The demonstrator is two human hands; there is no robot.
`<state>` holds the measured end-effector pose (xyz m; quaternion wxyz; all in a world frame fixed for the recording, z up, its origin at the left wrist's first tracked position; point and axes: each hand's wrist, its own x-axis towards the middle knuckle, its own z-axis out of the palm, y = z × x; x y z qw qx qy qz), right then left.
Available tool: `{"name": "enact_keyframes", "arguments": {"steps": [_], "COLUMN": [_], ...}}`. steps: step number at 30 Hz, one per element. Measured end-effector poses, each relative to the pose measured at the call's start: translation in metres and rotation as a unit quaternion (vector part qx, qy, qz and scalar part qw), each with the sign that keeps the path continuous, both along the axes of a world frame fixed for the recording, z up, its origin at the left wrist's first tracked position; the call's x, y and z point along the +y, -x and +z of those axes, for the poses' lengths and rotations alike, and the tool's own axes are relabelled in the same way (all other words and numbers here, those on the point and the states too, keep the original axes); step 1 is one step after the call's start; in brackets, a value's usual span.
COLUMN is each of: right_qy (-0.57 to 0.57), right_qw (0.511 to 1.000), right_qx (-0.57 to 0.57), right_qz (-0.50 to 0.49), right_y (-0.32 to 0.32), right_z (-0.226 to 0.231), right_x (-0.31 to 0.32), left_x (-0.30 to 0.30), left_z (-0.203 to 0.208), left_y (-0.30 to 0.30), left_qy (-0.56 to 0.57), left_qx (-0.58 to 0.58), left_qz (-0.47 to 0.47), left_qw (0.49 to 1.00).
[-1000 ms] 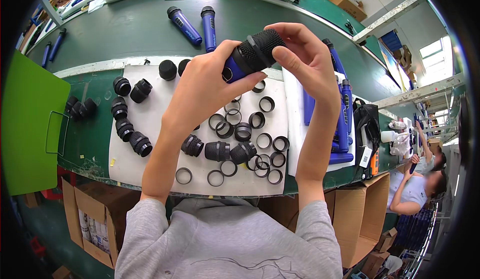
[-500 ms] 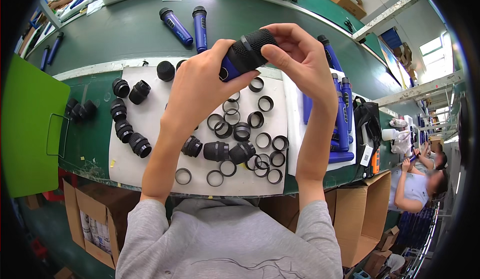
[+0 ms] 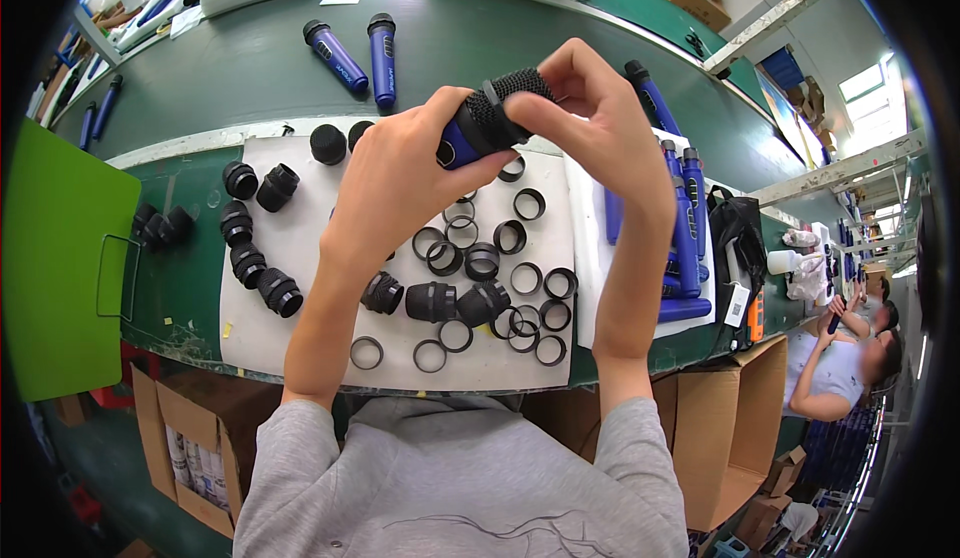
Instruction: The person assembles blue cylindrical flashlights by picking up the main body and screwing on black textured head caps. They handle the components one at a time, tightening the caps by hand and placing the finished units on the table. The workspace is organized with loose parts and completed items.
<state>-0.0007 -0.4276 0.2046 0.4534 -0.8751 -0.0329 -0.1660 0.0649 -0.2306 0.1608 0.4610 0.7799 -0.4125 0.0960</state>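
Note:
A blue microphone [image 3: 484,124] with a black mesh head is held tilted above the near bench. My left hand [image 3: 400,158] wraps its blue body, much of which the fingers hide. My right hand [image 3: 592,108] closes on the mesh head, thumb at the dark band around it; its fingertips are partly hidden behind. Below both hands a pale sheet [image 3: 310,343] carries loose black rings [image 3: 529,204] and several black mesh heads [image 3: 432,302]. More mesh heads [image 3: 236,220] form a row at the sheet's left side.
Two blue microphones [image 3: 383,63] lie farther back on the green bench. Others lie in a white foam tray [image 3: 590,308] at the right, beside a black bag [image 3: 736,248]. A green panel [image 3: 70,258] stands at left. Cardboard boxes [image 3: 725,438] flank me; a co-worker [image 3: 825,373] sits far right.
The microphone's mesh end has tipped a little farther up. My right hand has shifted slightly left and turned, its thumb moving along the mesh head. The view has shifted slightly.

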Motion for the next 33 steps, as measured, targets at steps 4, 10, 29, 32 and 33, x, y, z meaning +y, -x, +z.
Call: {"name": "enact_keyframes", "arguments": {"steps": [4, 10, 29, 32, 33], "right_qy": [-0.089, -0.024, 0.131, 0.129, 0.097], "right_qw": [0.981, 0.988, 0.989, 0.991, 0.995], "right_qx": [-0.076, -0.054, 0.075, 0.034, -0.021], "right_qz": [0.151, 0.143, 0.002, 0.005, 0.03], "right_y": [0.006, 0.005, 0.007, 0.008, 0.004], "right_z": [0.006, 0.007, 0.01, 0.011, 0.003], "right_x": [-0.009, -0.012, -0.008, -0.007, -0.011], "left_x": [0.005, 0.003, -0.008, -0.01, -0.01], "left_z": [0.008, 0.001, -0.008, -0.012, -0.012], "left_y": [0.001, 0.001, 0.005, 0.002, 0.001], "left_qy": [0.014, 0.001, -0.079, -0.041, -0.023], "left_qx": [0.068, 0.029, 0.026, 0.023, 0.018], "left_qz": [-0.025, -0.014, 0.007, -0.013, -0.019], "left_qw": [0.997, 0.999, 0.996, 0.999, 0.999]}}
